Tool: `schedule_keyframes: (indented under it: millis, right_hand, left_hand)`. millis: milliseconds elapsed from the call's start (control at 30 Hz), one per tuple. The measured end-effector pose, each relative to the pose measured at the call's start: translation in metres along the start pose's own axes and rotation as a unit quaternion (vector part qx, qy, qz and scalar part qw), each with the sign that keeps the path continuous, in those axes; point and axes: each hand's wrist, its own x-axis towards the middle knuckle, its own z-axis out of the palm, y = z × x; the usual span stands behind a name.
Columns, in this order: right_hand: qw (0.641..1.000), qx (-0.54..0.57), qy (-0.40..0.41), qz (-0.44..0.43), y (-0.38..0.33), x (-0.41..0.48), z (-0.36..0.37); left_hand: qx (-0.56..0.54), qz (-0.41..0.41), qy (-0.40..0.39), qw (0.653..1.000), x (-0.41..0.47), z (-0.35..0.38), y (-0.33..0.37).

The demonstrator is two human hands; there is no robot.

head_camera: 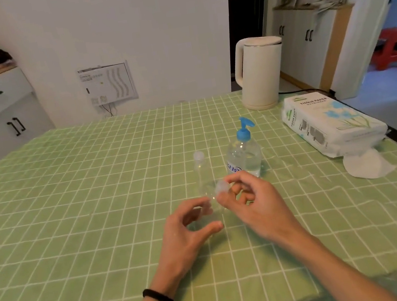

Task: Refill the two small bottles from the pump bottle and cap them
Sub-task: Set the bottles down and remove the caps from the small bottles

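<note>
Surface: table under a green tablecloth (69,196) with a white grid, lightly creased.

1. My left hand (192,232), with a black wristband (158,297). Fingers and thumb curl round the near small bottle (214,206), a clear plastic cylinder, faint against the cloth, near table centre.
2. Far small bottle (201,173): the same clear cylinder, capped, standing free at 12 o'clock from my left hand.
3. My right hand (249,202). Thumb and forefinger pinch the frosted round cap (221,187) at the near bottle's neck. Whether it is seated or lifted, I cannot tell.
4. Pump bottle (244,156): clear rounded body, blue plastic pump, part full of clear liquid, at 12 o'clock from my right hand.
5. Kettle (259,73): cream, smooth, at 1 o'clock.
6. Tissue pack (328,124): soft printed wrap, at 2 o'clock.
</note>
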Motion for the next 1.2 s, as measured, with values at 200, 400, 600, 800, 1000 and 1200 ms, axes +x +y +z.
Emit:
schedule_keyframes:
  millis: [200,400,600,800,1000,1200]
  right_hand:
    - [0.999,-0.012,0.020,-0.035,0.006,0.003,-0.006]
    - [0.997,-0.028,-0.044,-0.062,0.008,0.011,-0.013]
    - [0.995,-0.057,-0.057,-0.061,0.010,0.015,-0.023]
    - [0.996,-0.052,-0.041,-0.062,0.014,0.020,-0.028]
    - [0.996,-0.051,-0.048,-0.055,0.017,0.027,-0.037]
    - [0.993,-0.061,-0.073,-0.064,0.018,0.028,-0.026]
  left_hand:
    - [0.007,-0.001,-0.009,1.000,-0.004,-0.001,-0.001]
    - [-0.027,-0.016,0.002,0.999,-0.005,-0.001,0.006]
    - [-0.041,-0.023,0.001,0.999,-0.007,-0.002,0.009]
    - [-0.054,-0.028,-0.003,0.998,-0.005,-0.001,0.009]
    - [-0.057,-0.035,0.005,0.998,-0.003,-0.003,0.006]
    - [-0.055,-0.036,0.007,0.998,-0.003,-0.004,0.006]
